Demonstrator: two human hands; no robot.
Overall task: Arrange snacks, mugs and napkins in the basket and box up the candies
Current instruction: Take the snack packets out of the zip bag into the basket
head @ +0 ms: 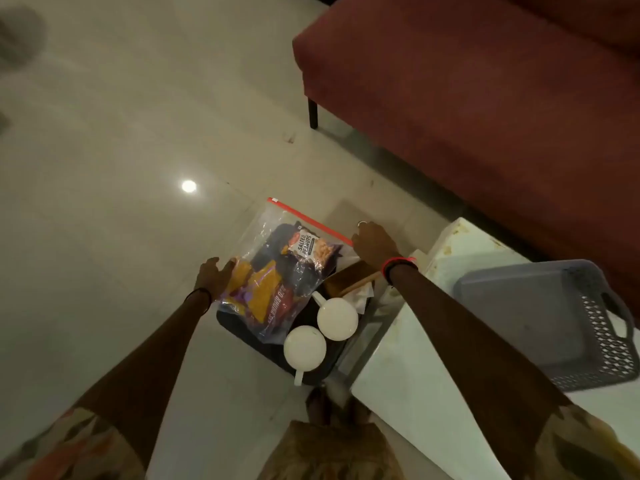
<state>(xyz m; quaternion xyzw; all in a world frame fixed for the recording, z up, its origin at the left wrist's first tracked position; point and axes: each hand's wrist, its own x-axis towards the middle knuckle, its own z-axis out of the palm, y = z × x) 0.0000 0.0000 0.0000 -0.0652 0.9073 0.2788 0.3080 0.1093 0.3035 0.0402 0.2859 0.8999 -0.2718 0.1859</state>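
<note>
A clear zip bag (277,271) with a red seal strip holds several snack packets, a salted peanuts pack on top. It leans over a dark tray (242,329) on the floor. My left hand (214,275) grips the bag's left side. My right hand (374,242) pinches the right end of the seal strip. Two white mugs (337,318) (304,346) stand on the tray beside the bag. A brown box (349,277) and white napkins (362,296) lie behind the mugs, partly hidden by my right forearm.
A grey perforated plastic basket (540,317) stands empty on a white table (415,393) at the right. A red sofa (485,98) fills the upper right, one dark leg on the glossy tiled floor (121,150). My feet show below the tray.
</note>
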